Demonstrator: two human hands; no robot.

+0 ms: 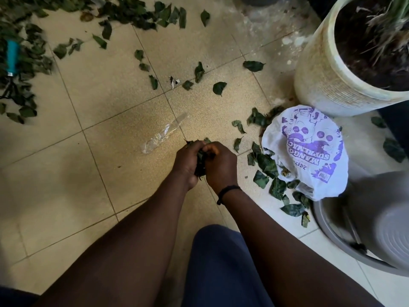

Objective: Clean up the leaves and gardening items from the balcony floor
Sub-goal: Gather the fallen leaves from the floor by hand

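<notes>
The beige tiled balcony floor (124, 120) carries everything. At the upper right stands a large pale round planter (327, 85) filled with dark soil, and a grey plastic basin (376, 229) sits at the lower right. Between them lies a white plastic bag with purple print (309, 149), green leaves spilling round its mouth. Scattered dark green leaves (137, 12) lie thickest along the top and left, partly covering a teal-handled garden tool (12, 56). A crumpled clear plastic wrapper (163, 134) lies mid-floor. Just beside it, the left hand (188, 160) and right hand (221, 165) press together, each grip curled round a shared bunch of leaves (201, 161).
</notes>
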